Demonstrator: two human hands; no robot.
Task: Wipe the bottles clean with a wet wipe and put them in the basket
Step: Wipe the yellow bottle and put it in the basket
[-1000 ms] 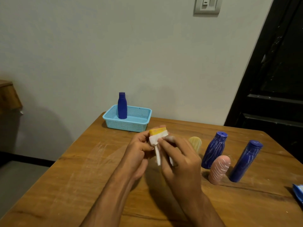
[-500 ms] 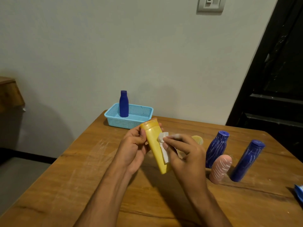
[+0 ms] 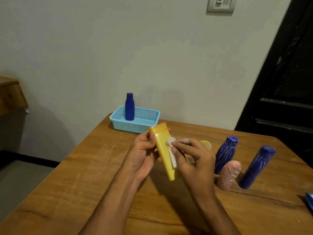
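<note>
While left hand [image 3: 144,153] grips yellow bottle [image 3: 165,153] near cap, above table [image 3: 84,175], right hand [image 3: 193,160] fingers pinch wipe [image 3: 171,152] on its face. Likely light, stiff, slippery when wet: hold upper body firmly. Basket [image 3: 135,124] behind.

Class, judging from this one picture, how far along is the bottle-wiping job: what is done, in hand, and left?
Done: one blue bottle stands in the basket. In hand: the left hand holds the yellow bottle while the right hand rubs it with the wipe. Left: two marked blue bottles, a pink one and a yellowish one behind the right hand.
</note>
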